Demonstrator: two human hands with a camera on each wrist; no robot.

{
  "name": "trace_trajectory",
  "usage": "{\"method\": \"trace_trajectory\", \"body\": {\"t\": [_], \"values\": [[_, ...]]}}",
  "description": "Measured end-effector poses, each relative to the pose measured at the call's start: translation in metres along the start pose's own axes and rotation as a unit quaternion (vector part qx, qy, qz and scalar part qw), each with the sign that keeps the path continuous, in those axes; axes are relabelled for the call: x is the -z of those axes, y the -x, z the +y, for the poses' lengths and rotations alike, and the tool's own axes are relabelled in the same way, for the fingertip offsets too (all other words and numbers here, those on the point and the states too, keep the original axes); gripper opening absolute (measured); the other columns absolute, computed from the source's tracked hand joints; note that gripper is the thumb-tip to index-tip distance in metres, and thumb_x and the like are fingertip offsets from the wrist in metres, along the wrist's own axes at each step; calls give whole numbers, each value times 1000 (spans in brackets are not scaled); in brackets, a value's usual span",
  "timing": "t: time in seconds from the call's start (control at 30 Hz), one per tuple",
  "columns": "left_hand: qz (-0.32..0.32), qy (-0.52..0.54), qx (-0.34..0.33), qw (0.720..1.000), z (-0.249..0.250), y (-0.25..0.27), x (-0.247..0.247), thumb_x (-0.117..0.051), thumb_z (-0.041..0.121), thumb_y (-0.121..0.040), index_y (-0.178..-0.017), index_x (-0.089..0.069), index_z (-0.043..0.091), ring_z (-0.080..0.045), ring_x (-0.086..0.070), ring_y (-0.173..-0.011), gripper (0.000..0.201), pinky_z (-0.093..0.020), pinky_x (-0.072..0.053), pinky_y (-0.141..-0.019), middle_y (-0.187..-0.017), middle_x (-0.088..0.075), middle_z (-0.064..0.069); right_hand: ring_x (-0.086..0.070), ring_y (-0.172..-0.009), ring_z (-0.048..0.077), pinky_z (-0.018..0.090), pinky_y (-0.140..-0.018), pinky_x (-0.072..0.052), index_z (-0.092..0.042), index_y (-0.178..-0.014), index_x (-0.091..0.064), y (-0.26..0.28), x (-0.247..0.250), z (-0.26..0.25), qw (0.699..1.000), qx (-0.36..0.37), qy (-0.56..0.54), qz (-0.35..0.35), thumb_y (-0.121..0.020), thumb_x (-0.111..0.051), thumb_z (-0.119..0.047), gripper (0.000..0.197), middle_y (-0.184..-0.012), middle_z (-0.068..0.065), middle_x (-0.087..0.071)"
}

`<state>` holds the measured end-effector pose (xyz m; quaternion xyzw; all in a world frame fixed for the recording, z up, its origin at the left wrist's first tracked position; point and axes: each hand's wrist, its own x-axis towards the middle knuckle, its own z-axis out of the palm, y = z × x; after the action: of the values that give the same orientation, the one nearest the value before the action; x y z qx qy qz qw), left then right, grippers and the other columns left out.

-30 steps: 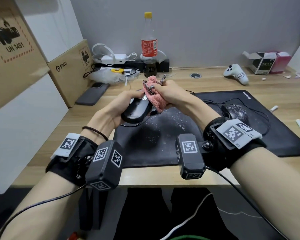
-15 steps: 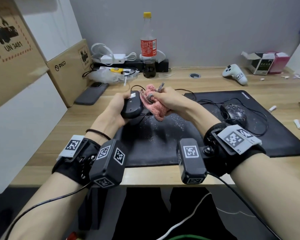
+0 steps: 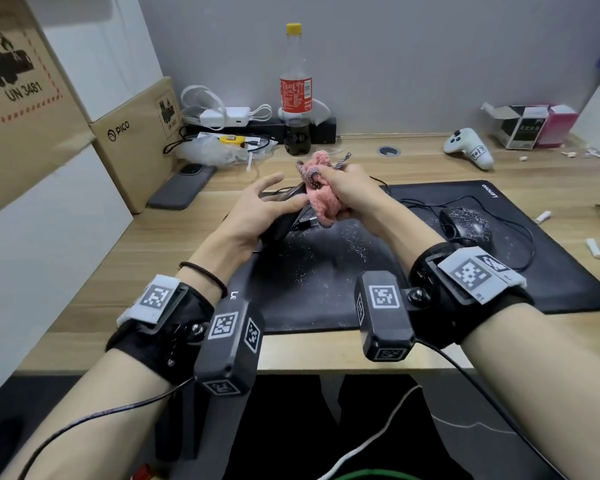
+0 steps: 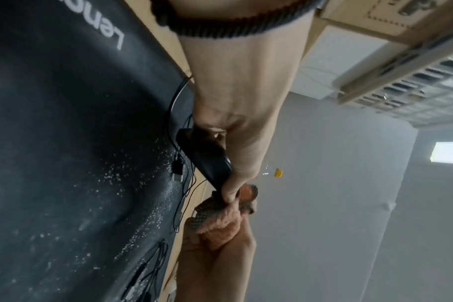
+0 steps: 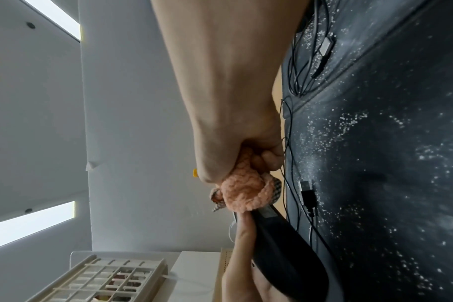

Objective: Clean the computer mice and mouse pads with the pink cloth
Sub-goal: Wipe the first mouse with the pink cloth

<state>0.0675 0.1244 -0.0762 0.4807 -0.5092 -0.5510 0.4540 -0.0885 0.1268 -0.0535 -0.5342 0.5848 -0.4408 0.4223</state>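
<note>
My left hand (image 3: 269, 202) holds a black wired mouse (image 3: 279, 221) tilted on its side above the left mouse pad (image 3: 309, 275), thumb on one side and fingers spread over the other. In the left wrist view the thumb pinches the mouse (image 4: 204, 161) near its front. My right hand (image 3: 349, 192) grips a bunched pink cloth (image 3: 321, 200) pressed against the front end of the mouse (image 5: 285, 251). White dust speckles the pad (image 5: 401, 163). A second, dusty black mouse (image 3: 468, 226) lies on the right Lenovo pad (image 3: 551, 271).
Mouse cables and a USB plug (image 5: 308, 194) trail over the pads. A cola bottle (image 3: 296, 95), chargers, a phone (image 3: 182, 187) and cardboard boxes (image 3: 136, 140) stand at the back left. A white controller (image 3: 468, 147) and small boxes sit at the back right.
The left hand has turned the mouse from top-up onto its side and spread its fingers. The right hand with the cloth stays against the mouse's front end.
</note>
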Motion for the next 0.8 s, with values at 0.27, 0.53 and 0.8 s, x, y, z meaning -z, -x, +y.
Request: {"method": "trace_trajectory", "body": {"t": [0.27,0.53,0.8], "values": [[28,-111,-142,983,6,-3,3,-83,7,-70,-130,-53,7,-13,-63,-106,66,-20,-50,-92,-120,-65,-10,-64,-66,21,31,-53,-53,-15,-79,-56,7,-8,-7,999,44,16,7,-97,-50,-32,25,-78,8,-66],[75,-64,-166,981,-1,-9,-1,-84,8,-68,-122,-53,13,-11,-64,-98,62,-16,-51,-80,-115,-65,-8,-63,-63,17,33,-55,-57,-13,-79,-57,10,-7,-10,998,53,19,-8,-97,-50,-30,26,-77,7,-64],[-45,210,16,976,5,-3,-7,-49,42,-96,-97,-66,17,-10,-63,-73,30,-22,-52,-68,-82,-69,1,-60,-99,23,45,-90,-52,-8,-101,-54,-5,-13,0,987,14,-50,151,-96,-46,-45,38,-98,5,-62]]}}
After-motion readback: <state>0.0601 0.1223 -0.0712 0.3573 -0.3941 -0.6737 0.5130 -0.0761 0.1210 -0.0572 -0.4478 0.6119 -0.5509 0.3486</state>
